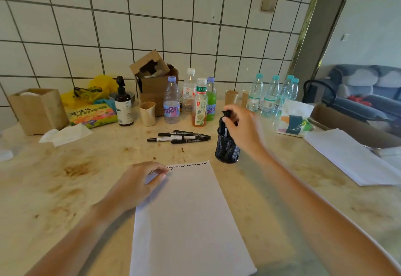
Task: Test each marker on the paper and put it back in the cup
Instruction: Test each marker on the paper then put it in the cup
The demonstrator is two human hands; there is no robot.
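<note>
A white sheet of paper (pixel 188 217) lies in front of me with a row of black squiggles along its top edge. My left hand (pixel 138 184) rests flat on its top left corner. A black mesh cup (pixel 227 148) stands just right of the paper's top, with markers upright in it. My right hand (pixel 240 128) is above the cup, fingers closed on the top of a black marker (pixel 226 115) that stands in the cup. Several black markers (pixel 180 137) lie loose on the table behind the paper.
Bottles (pixel 171 102), paper cups (pixel 148 113), a pump bottle (pixel 123 104), cardboard boxes (pixel 156 84) and a snack bag (pixel 93 115) crowd the back by the tiled wall. Water bottles (pixel 273 95) and a paper bag (pixel 293 119) stand at right, near another sheet (pixel 347 156).
</note>
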